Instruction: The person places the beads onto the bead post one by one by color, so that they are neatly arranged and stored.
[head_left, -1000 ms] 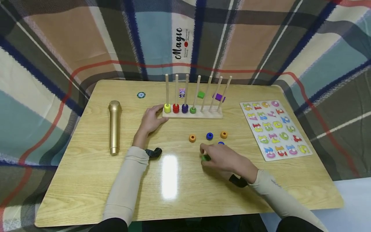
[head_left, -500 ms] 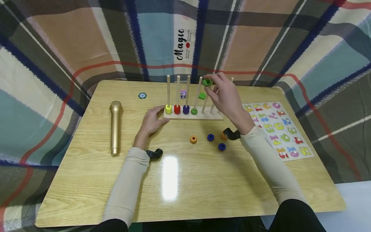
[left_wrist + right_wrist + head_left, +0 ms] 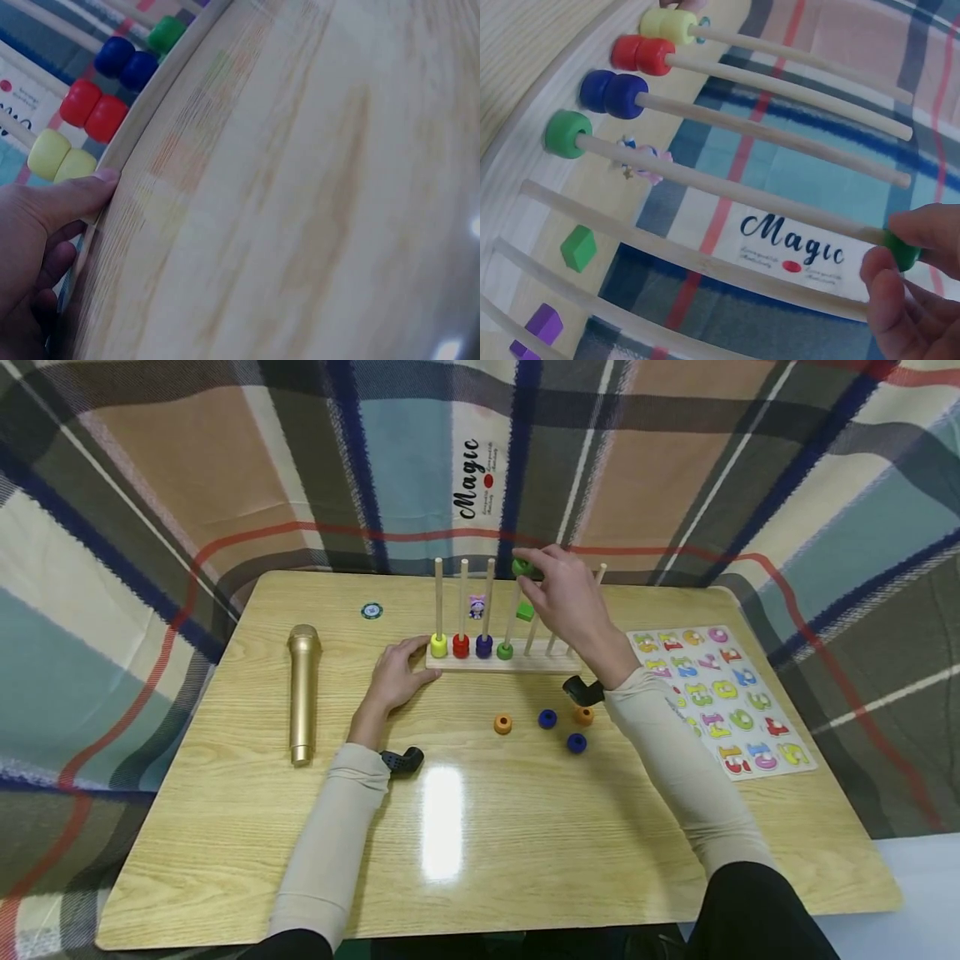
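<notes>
A wooden peg rack point(image 3: 510, 665) with a row of upright pegs stands at the back of the table. Yellow beads point(image 3: 61, 156), red beads point(image 3: 94, 111) and dark blue beads point(image 3: 126, 64) sit in pairs on the first three pegs. One green bead point(image 3: 568, 134) rests at the foot of the fourth. My left hand point(image 3: 397, 677) holds the rack's left end, thumb along the front edge. High up, my right hand point(image 3: 567, 597) pinches another green bead point(image 3: 902, 252) between thumb and fingers, right at the tip of the fourth peg. The remaining pegs carry no beads.
Two blue beads point(image 3: 547, 719) and two orange beads point(image 3: 502, 723) lie in front of the rack. A gold microphone-shaped cylinder point(image 3: 303, 693) is at left, a puzzle board point(image 3: 738, 718) at right. Behind the rack are a green block point(image 3: 578, 248) and a purple block point(image 3: 540, 330).
My right hand has picked up the green bead from the table, carried it up to the rack, then shifted left to the fourth peg's tip. My left hand has stayed on the rack.
</notes>
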`<state>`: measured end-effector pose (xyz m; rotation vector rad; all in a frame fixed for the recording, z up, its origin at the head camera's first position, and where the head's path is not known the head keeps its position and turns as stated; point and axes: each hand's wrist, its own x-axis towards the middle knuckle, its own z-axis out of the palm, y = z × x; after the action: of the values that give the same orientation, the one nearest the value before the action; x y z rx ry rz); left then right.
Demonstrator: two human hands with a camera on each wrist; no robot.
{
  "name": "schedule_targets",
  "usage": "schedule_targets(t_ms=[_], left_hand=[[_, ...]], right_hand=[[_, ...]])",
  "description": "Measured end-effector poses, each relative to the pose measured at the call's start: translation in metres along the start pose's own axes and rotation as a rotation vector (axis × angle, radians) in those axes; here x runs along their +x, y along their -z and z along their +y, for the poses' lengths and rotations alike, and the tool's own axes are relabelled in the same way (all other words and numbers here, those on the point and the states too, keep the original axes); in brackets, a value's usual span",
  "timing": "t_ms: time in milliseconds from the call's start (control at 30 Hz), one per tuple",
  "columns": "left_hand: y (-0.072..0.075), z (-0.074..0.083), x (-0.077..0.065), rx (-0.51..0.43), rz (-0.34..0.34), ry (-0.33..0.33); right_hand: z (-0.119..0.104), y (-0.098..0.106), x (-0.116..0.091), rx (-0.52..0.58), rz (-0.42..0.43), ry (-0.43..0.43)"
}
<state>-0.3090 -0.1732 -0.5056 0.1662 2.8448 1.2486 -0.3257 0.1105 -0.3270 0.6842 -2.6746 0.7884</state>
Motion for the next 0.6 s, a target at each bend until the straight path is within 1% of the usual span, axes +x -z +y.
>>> schedule_targets(t_ms=[133,200,267,333,400,467,533,600], left_hand=[[0.001,0.000,0.000,-0.006,-0.004,0.005],[0.001,-0.001,-0.001,-0.004,-0.002,0.007],[0.001,-0.002,-0.002,-0.005,0.001,0.005],[0.001,-0.001,-0.001,-0.007,0.004,0.001],[0.000,-0.001,-0.001,-0.011,0.004,-0.002],[0.000,0.000,-0.001,-0.011,-0.001,-0.004],[0.000,0.000,0.000,-0.008,-0.002,-0.005],[0.001,0.000,0.000,-0.003,-0.002,-0.009]], right_hand=[[0.001,-0.003,0.001,-0.021,-0.030,-0.002],[0.001,-0.007,-0.001,-0.015,-0.024,0.001],[0.000,-0.009,-0.007,0.005,0.017,0.019],[0.001,-0.010,-0.016,0.033,0.083,0.055],[0.004,-0.011,-0.028,0.045,0.147,0.099],[0.008,-0.012,-0.044,0.036,0.169,0.120],[0.014,-0.014,-0.061,-0.002,0.133,0.115],[0.020,-0.017,-0.080,-0.065,0.041,0.086]])
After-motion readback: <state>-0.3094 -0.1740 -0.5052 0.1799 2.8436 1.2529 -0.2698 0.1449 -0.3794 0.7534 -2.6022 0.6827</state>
